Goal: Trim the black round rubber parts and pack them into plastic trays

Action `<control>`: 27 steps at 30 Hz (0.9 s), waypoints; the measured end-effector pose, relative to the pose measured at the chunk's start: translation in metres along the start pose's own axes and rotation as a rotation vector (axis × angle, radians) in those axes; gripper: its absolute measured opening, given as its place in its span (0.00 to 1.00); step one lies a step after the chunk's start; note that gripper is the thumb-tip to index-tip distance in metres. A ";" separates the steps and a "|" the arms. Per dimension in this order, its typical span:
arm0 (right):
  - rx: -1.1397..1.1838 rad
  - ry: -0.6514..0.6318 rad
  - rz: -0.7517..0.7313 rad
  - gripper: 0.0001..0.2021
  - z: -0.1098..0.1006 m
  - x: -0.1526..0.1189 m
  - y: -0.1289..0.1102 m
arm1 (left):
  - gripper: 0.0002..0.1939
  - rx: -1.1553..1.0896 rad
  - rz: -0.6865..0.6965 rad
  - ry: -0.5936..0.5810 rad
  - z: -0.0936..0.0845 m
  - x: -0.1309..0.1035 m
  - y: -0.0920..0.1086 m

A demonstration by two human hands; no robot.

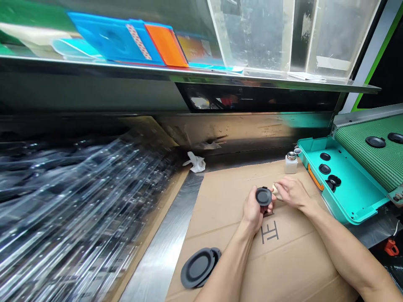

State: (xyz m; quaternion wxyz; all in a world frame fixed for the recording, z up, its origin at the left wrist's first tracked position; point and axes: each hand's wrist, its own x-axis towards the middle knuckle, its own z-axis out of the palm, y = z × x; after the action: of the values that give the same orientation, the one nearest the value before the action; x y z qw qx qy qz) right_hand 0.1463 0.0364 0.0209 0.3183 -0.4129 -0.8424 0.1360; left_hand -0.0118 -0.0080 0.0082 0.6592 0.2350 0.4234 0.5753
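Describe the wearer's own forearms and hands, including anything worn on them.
The left hand and right hand show no gloves; rings can't be ruled out at this size. The left forearm and right forearm are bare, with no sleeves, watch or bracelet in view.

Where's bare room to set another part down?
Cardboard between the white tissue, dark discs and left hand; also the teal tray's near end, past its black pieces. Crowded: clear plastic pile leftward, bottle beside the tray's far end.
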 end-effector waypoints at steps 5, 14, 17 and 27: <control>0.106 0.153 0.090 0.11 -0.008 0.005 0.006 | 0.28 -0.274 -0.127 -0.064 0.000 -0.001 0.016; 0.051 0.175 0.086 0.08 0.020 -0.005 -0.049 | 0.20 -0.418 -0.044 -0.050 0.010 0.007 -0.008; -0.123 0.116 0.072 0.10 0.031 -0.009 -0.056 | 0.23 -0.405 -0.042 -0.043 0.007 0.007 -0.011; -0.186 -0.071 -0.044 0.07 0.023 -0.002 -0.050 | 0.22 -0.320 -0.026 0.038 0.008 0.004 -0.013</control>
State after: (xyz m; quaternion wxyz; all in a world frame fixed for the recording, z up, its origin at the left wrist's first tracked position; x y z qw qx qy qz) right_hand 0.1022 0.0048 0.0276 0.2515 -0.4170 -0.8710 0.0648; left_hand 0.0014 -0.0057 0.0011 0.6876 0.1105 0.3416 0.6311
